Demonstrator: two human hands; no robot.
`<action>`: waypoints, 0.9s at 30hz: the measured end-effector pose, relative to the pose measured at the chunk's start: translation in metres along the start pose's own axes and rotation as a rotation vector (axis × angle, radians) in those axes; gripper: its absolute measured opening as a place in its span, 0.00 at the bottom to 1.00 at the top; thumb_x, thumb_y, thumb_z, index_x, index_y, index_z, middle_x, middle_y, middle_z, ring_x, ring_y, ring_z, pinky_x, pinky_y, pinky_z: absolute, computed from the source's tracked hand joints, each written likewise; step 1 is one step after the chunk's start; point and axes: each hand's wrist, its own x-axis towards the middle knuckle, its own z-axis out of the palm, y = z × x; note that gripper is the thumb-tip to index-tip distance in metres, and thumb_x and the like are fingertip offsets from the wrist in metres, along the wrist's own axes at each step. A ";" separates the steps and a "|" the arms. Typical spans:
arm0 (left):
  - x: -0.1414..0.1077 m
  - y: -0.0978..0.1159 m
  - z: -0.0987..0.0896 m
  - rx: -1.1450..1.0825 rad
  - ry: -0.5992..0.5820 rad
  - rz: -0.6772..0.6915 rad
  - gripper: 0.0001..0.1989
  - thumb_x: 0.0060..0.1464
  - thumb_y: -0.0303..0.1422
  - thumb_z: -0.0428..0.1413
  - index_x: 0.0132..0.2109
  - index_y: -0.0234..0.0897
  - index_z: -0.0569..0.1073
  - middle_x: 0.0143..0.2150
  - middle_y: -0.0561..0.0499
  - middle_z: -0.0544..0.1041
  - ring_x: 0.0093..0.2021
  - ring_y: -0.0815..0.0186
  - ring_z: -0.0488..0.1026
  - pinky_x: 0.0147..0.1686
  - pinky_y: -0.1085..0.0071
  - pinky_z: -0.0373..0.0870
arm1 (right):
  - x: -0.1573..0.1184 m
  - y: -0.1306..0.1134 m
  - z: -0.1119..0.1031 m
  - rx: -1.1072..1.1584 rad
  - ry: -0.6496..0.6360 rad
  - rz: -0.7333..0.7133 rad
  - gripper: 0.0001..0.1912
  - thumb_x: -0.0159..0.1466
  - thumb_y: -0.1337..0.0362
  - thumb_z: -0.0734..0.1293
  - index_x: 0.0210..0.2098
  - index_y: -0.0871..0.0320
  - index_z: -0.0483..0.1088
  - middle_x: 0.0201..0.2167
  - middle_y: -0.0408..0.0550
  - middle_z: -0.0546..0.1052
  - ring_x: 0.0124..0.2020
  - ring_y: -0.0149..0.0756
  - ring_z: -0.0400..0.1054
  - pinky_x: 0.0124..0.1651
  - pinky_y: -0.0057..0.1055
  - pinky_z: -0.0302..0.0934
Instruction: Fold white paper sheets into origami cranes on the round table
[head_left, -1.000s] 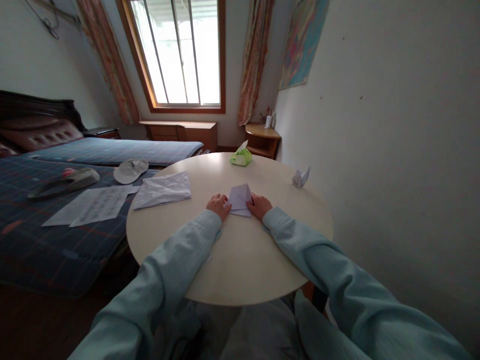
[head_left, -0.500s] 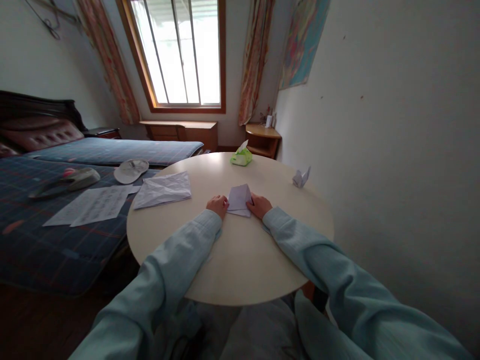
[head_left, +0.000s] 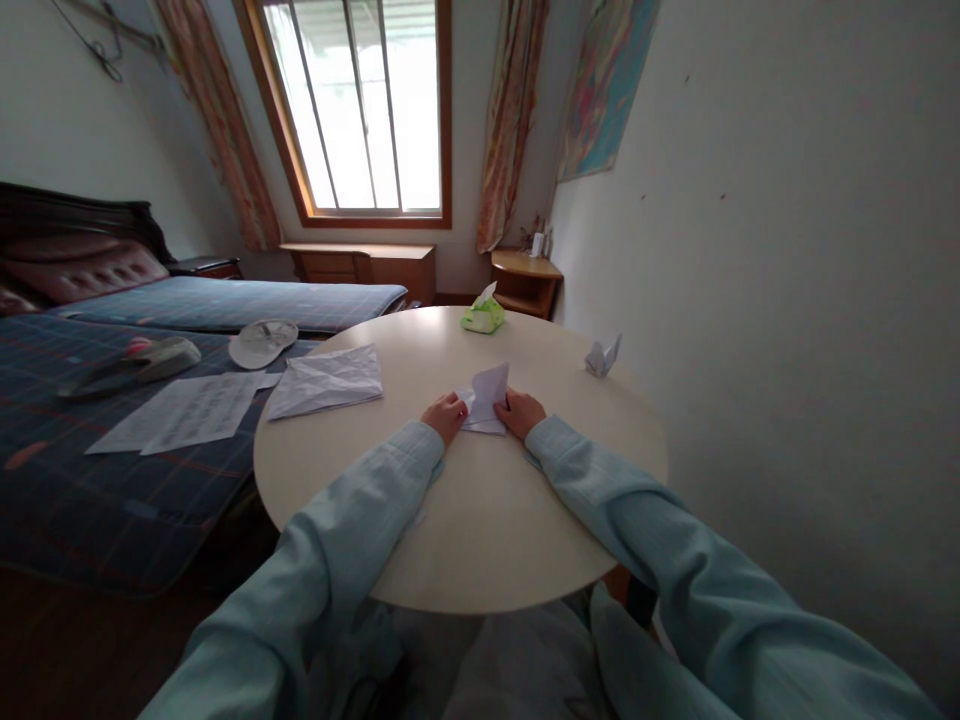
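A small folded sheet of white paper [head_left: 489, 392] rests on the round table [head_left: 480, 520], with one flap standing up from it. At its left edge my left hand [head_left: 445, 415] is closed, fingers curled on the paper. My right hand [head_left: 520, 412] pinches the right side, thumb in front and fingers behind. The lower layers of the paper lie flat on the tabletop between both hands. Fingertips of the left hand are partly hidden.
Creased white sheets [head_left: 327, 382] lie at the table's left. A green tissue pack [head_left: 484, 314] stands at the back, and a folded paper figure [head_left: 601, 357] at the right near the wall. A bed [head_left: 45, 400] with printed sheets [head_left: 187, 410] and a cap [head_left: 262, 343] is left.
The upper flap has lifted and bent toward the right, where before it lay flatter. My left hand has shifted slightly right, further onto the paper. My right hand stays almost in place.
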 end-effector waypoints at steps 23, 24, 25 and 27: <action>-0.003 0.014 -0.003 -0.234 -0.047 0.214 0.13 0.50 0.30 0.43 0.40 0.36 0.69 0.38 0.49 0.72 0.40 0.69 0.66 0.42 0.73 0.62 | 0.010 0.010 0.007 0.244 0.284 0.020 0.09 0.53 0.60 0.57 0.30 0.60 0.59 0.31 0.47 0.67 0.33 0.30 0.61 0.36 0.24 0.53; -0.003 0.012 -0.002 -0.236 -0.049 0.213 0.13 0.50 0.30 0.43 0.40 0.36 0.69 0.38 0.49 0.72 0.39 0.69 0.66 0.42 0.73 0.62 | 0.010 0.010 0.007 0.238 0.251 -0.009 0.09 0.53 0.59 0.57 0.29 0.60 0.60 0.31 0.47 0.67 0.34 0.30 0.61 0.37 0.24 0.53; -0.002 0.010 -0.001 -0.241 -0.054 0.215 0.14 0.50 0.29 0.43 0.41 0.36 0.69 0.37 0.49 0.72 0.39 0.70 0.66 0.42 0.73 0.62 | 0.011 0.010 0.007 0.237 0.223 -0.030 0.10 0.54 0.59 0.56 0.28 0.60 0.61 0.30 0.47 0.67 0.34 0.30 0.61 0.38 0.25 0.53; -0.001 0.007 0.002 -0.261 -0.069 0.220 0.14 0.49 0.29 0.43 0.41 0.36 0.69 0.37 0.49 0.72 0.39 0.69 0.66 0.42 0.74 0.62 | 0.011 0.010 0.009 0.245 0.190 -0.069 0.10 0.54 0.59 0.56 0.27 0.60 0.63 0.30 0.47 0.68 0.35 0.30 0.61 0.39 0.24 0.52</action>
